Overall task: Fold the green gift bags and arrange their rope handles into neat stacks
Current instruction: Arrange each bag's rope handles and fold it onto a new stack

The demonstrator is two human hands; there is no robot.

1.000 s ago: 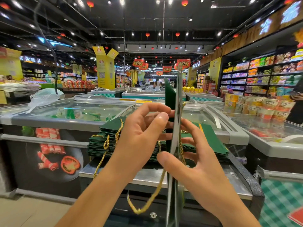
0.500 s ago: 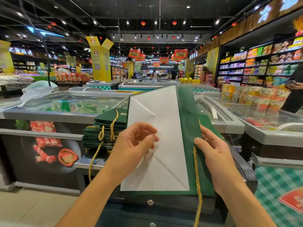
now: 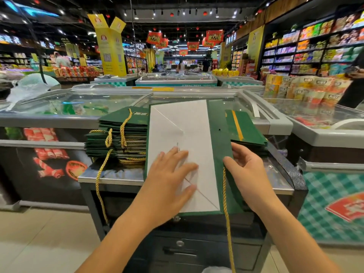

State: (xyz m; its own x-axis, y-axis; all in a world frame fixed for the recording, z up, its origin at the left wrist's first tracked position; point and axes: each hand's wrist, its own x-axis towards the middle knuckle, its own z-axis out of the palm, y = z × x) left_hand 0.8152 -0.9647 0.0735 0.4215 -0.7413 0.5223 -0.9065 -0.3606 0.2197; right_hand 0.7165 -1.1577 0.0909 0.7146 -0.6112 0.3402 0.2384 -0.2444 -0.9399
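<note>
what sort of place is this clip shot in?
Most likely a supermarket: glass-lidded chest freezers, wall shelves of colourful packaged snacks, and red promotional banners hanging overhead.

text: 大王 | on: stacked yellow packs [image 3: 307, 89] | hanging red signs [image 3: 214, 36]: illegible

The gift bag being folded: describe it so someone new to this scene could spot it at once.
On the steel counter in front of the glass-topped freezers, two stacks of green bags flank one gift bag lying flat. The left hand presses it and the right hand holds its green edge. Unlike the stacked bags, it shows a broad white face.
</note>
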